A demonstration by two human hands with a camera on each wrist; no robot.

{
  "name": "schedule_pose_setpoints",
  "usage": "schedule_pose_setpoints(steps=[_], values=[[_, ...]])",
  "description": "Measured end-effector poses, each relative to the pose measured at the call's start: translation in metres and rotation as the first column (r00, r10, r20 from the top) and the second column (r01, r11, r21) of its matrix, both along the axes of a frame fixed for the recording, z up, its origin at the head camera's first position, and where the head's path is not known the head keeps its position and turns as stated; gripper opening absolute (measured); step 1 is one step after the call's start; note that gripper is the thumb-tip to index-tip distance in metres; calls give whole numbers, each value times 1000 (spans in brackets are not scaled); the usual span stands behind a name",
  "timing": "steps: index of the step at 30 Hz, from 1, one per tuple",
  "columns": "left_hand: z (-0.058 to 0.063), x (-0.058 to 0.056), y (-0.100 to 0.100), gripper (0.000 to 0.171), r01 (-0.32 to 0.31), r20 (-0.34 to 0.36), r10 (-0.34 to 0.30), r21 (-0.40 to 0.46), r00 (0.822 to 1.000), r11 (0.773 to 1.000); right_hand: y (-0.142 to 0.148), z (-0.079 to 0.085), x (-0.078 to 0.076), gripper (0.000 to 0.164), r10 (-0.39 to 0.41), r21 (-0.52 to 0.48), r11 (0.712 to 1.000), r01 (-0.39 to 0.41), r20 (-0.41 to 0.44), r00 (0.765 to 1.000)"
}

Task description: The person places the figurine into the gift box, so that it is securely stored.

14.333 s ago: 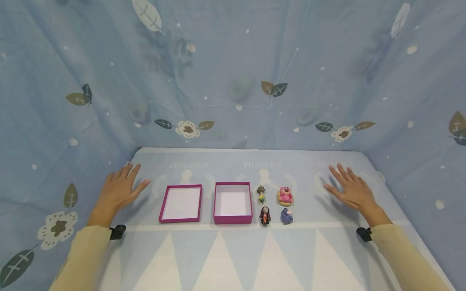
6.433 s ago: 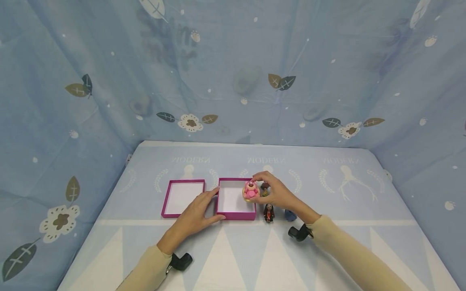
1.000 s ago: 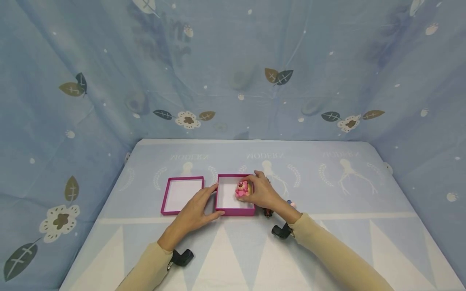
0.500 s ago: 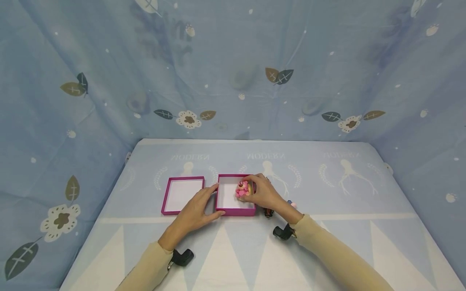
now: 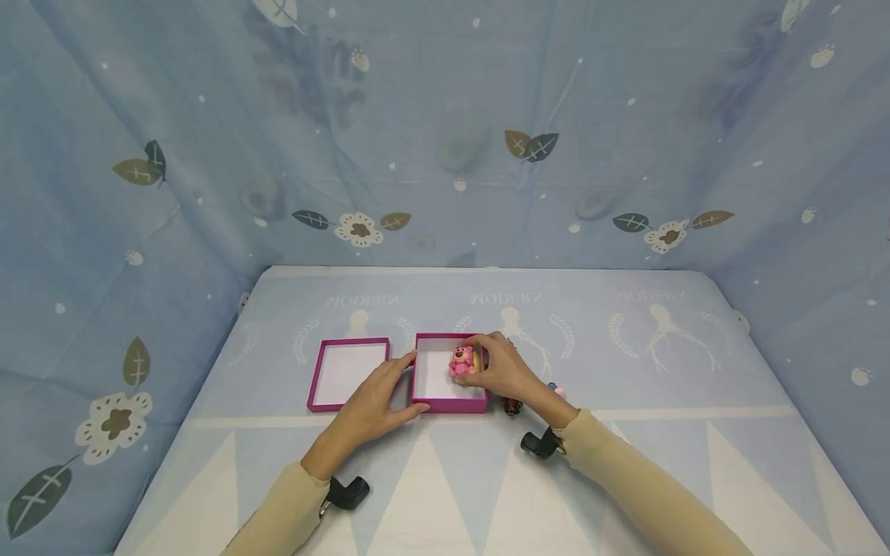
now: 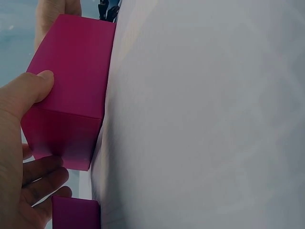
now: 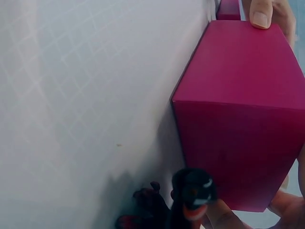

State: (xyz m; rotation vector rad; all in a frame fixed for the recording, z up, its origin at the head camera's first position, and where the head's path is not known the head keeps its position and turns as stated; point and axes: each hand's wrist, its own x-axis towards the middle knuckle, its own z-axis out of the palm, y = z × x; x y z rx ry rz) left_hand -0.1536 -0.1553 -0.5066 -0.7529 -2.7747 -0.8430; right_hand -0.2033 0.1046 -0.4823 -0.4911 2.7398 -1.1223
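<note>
A magenta box with a white inside [image 5: 450, 405] stands without its lid in front of the person. My left hand [image 5: 371, 405] holds its left side; in the left wrist view the thumb presses the front wall and the fingers lie along the side wall [image 6: 69, 138]. Inside the box, towards its right side, my right hand [image 5: 506, 372] pinches a pink bear figurine [image 5: 461, 361] on a yellow ring, between thumb and fingers. Right of the box, a dark-haired doll figurine [image 5: 512, 407] and a blue figurine [image 5: 557, 390] are partly hidden by the right hand and wrist.
The matching magenta lid [image 5: 334, 374] lies inside up to the left of the box, close to the left hand. Patterned cloth covers the table [image 5: 626, 463], and blue curtains [image 5: 459, 116] close off the back and sides.
Since the earliest frames, both hands came in from the sides, and the bear went from the table over the box's right edge to inside it. Over the last second almost nothing moved.
</note>
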Motion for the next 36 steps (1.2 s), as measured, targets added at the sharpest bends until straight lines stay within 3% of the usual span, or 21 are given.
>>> schedule_pose_setpoints(steps=[20,28,36], values=[[-1,-1,0,90,-2,-12,2,-8,1000,1000,5,2,0,62,14,-35,999,-15,-26,1000],[-1,0,0,89,-3,3,3,-2,1000,1000,22,13,2,66,-25,-126,992,26,13,1000],[-2,-1,-1,90,-1,-3,1,3,1000,1000,38,11,5,70,-26,-135,990,29,24,999]])
